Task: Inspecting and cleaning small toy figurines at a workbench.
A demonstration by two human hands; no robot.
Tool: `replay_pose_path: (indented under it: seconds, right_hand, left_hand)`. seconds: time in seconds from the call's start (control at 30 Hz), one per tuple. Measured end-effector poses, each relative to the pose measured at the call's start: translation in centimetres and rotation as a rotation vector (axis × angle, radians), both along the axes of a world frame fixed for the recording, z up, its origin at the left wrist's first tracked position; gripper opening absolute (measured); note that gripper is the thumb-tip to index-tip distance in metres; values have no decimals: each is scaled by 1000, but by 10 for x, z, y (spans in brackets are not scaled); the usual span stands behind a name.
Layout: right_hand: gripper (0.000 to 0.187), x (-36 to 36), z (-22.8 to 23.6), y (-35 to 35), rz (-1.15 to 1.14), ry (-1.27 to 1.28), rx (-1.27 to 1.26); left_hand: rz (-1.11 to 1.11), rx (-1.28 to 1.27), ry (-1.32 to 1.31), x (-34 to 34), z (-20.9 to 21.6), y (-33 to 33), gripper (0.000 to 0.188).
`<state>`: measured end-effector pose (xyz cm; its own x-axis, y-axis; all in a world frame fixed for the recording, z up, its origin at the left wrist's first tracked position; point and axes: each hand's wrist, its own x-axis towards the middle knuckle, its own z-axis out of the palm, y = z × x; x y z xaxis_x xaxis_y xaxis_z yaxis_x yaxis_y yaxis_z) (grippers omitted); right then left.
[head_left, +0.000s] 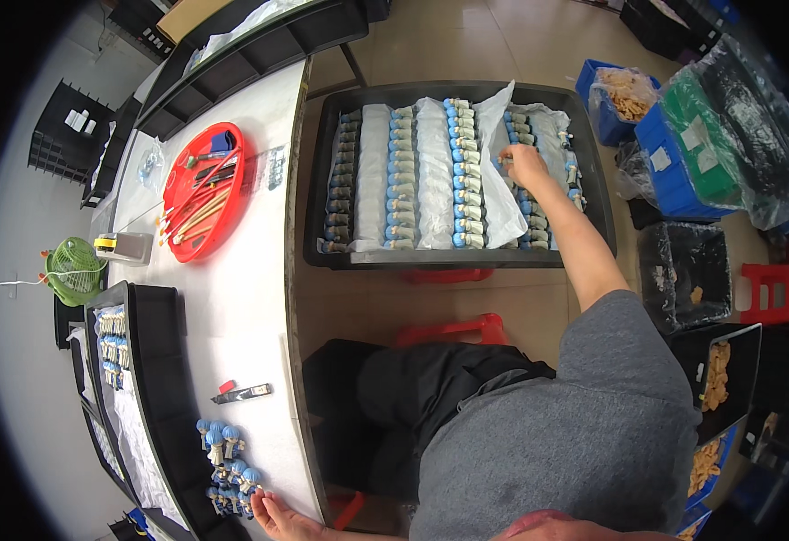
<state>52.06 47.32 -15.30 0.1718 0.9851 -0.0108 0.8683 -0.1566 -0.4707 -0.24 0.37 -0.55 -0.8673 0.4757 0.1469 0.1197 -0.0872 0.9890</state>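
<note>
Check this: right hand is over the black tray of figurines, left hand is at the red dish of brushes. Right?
No: the head view shows the left hand beside the blue-haired figurines on the white table, not the red dish. Right hand over the black tray stands.

Fairly bright, diffuse light, its source out of view, leaves the white worktop (241,334) pale, while the floor (349,311) alongside sits in dimmer shade. Glare streaks the clear plastic bag (764,117). Fisheye distortion bends straight edges toward a black rim; the small blue-haired figurines (460,169) lack fine detail.
</note>
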Motion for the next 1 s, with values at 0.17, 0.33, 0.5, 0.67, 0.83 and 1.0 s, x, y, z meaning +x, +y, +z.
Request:
replay_pose_path:
  seconds: [0.17, 0.33, 0.5, 0.67, 0.83, 1.0]
  right_hand:
    - [20, 5, -23, 30, 52, -39, -87]
    - [30, 27, -59, 41, -145, 381, -209]
    - [32, 75, -105, 54, 77, -102, 15]
    - [34, 113, -83, 83, 32, -214, 419]
    - [31, -2, 51, 49, 23, 596, 907]
    - [28, -251, 149, -84, 734, 976, 525]
  left_hand:
    - [19, 2, -5, -1, -2, -2, 26]
    - [63, 1, -12, 7, 4, 6, 29]
    - [133, -11, -58, 14, 3, 13, 27]
    - [152, 64, -60, 16, 6, 13, 24]
    - [220, 110, -109, 23, 10, 15, 18]
    - [249, 87, -54, 25, 8, 17, 17]
